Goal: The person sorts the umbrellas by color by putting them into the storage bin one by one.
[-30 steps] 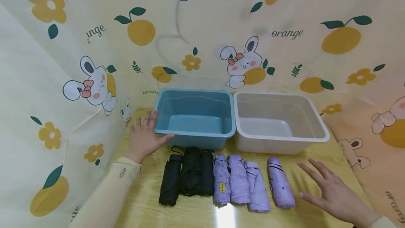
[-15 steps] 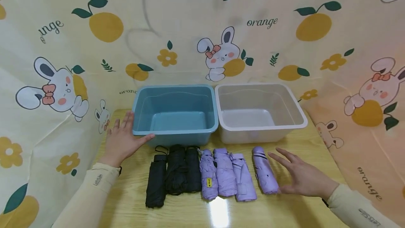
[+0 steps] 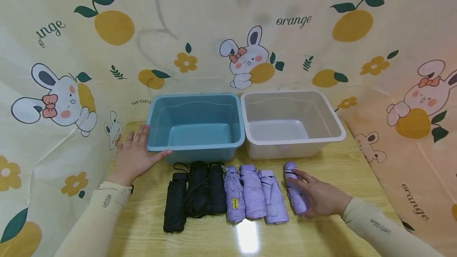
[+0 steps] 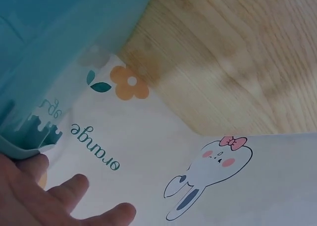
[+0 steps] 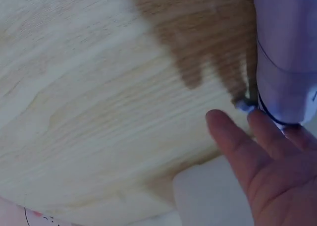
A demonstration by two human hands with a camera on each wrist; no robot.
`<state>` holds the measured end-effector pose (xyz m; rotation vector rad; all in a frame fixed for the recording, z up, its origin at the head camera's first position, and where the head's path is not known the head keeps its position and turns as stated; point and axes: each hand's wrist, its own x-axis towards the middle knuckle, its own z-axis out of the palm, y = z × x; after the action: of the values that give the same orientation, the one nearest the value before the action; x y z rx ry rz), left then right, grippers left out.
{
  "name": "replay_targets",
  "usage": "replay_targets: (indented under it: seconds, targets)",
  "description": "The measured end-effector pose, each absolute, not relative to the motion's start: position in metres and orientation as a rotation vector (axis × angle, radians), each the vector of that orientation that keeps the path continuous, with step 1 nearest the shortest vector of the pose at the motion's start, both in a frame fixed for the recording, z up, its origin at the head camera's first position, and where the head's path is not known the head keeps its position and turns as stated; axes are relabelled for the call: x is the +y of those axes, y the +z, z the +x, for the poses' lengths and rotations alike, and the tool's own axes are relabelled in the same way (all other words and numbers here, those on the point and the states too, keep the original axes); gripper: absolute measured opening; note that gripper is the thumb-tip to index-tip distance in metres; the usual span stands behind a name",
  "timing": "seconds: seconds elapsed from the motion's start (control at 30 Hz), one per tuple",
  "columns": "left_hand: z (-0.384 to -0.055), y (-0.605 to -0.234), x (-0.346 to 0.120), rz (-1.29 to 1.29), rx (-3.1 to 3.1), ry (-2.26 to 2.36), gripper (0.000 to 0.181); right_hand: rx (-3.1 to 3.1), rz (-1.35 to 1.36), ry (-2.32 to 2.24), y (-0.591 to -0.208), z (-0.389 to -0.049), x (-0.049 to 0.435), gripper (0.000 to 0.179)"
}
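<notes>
My right hand [image 3: 319, 197] reaches over a folded purple umbrella [image 3: 296, 201], the one lying apart at the right of the row. Its fingers are extended by the umbrella's upper part and the thumb is near the lower end; in the right wrist view the fingertips lie right at the end of the purple umbrella [image 5: 287, 47]. My left hand [image 3: 131, 162] rests with spread fingers at the left side of a blue plastic bin [image 3: 195, 147]. In the left wrist view, a finger touches the rim of the blue bin [image 4: 22, 151].
Left of that umbrella lie several more purple umbrellas [image 3: 253, 193], side by side with black umbrellas [image 3: 198, 197]. A white bin [image 3: 296, 142] stands beside the blue one on the wooden table [image 3: 207, 241]. Patterned cloth [image 3: 214, 19] hangs behind and at both sides.
The right hand has moved left from beside the lone purple umbrella to over it. The head view has shifted, moving the scene left and slightly up. The left hand stays by the blue bin.
</notes>
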<state>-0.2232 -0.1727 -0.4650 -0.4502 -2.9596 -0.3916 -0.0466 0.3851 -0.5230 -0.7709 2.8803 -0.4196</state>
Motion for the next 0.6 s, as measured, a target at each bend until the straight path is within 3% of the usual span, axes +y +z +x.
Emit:
replay_targets:
  seconds: [0.6]
  targets:
    - [-0.2234,-0.4595,-0.1723,-0.46,-3.024,-0.393,0.117,2.912,-0.751,-0.428,-0.5351,-0.0466,0.3779,0.109]
